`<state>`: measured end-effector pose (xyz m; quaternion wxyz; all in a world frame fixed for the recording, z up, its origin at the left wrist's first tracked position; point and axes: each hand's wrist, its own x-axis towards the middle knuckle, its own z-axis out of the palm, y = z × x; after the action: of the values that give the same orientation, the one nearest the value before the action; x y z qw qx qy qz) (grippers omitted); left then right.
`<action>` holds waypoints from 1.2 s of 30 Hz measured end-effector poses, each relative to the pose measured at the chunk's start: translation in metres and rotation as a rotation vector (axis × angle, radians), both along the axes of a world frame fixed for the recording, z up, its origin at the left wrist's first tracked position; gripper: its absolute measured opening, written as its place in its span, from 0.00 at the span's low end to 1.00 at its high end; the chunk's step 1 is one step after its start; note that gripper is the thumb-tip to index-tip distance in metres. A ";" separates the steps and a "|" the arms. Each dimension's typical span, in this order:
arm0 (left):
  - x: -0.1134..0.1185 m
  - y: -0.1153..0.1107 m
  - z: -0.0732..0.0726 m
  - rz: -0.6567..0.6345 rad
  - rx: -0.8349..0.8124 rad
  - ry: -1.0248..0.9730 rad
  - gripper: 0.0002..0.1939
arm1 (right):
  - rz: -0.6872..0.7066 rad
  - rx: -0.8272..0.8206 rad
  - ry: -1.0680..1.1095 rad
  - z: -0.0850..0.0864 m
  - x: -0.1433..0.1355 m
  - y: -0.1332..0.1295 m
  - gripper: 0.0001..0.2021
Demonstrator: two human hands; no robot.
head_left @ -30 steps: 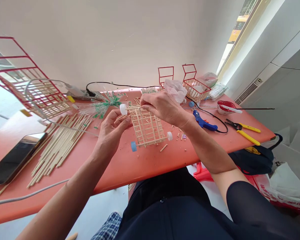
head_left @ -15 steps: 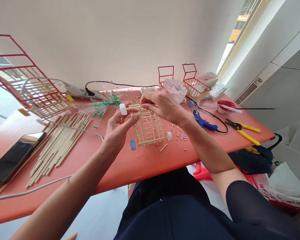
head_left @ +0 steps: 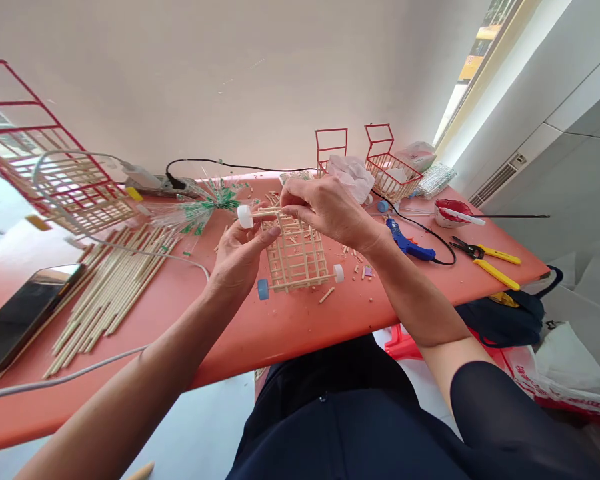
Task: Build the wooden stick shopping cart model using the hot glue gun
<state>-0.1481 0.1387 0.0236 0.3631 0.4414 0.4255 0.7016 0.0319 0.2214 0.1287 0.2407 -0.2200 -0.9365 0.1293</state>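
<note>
Stick cart (head_left: 304,260), a lattice of pale wooden rods, is held tilted over the middle of the table (head_left: 350,320); whether its lower end touches the surface is hard to tell. One white cap (head_left: 245,216) sits on the left end of the upper axle rod. At the lower end, a blue cap (head_left: 263,289) is on the left and a second white cap (head_left: 339,273) on the right.

The person's left hand (head_left: 237,260) grasps the upper left side, thumb across the front and fingers mostly behind. The right hand (head_left: 325,203), its fingers curled, pinches the top end near the axle rod and hides the exact contact.

Wood offcuts (head_left: 327,295) lie scattered just beside the cart. To the right are a blue glue gun (head_left: 410,245) and yellow-handled pliers (head_left: 479,253), with a red-lined cup (head_left: 446,221) behind them. Beyond the right hand, a crumpled plastic bag (head_left: 350,179) is near a red-railed basket (head_left: 395,181). To the left lie loose long sticks (head_left: 115,293) and, farther out, a black phone (head_left: 25,320).
</note>
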 end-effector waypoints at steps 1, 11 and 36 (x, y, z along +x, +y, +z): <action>-0.002 -0.002 0.003 -0.022 -0.012 -0.064 0.20 | -0.004 0.000 -0.002 0.000 0.000 0.000 0.04; -0.021 -0.017 0.056 0.318 0.321 0.735 0.12 | 0.004 -0.032 0.004 0.001 0.002 0.005 0.06; -0.016 -0.005 0.056 0.240 0.043 0.719 0.03 | -0.324 0.159 0.157 -0.002 0.093 -0.003 0.13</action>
<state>-0.1642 0.1336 0.0798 0.0964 0.6141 0.5596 0.5482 0.1252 0.2187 0.1263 0.3472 -0.3374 -0.8744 0.0312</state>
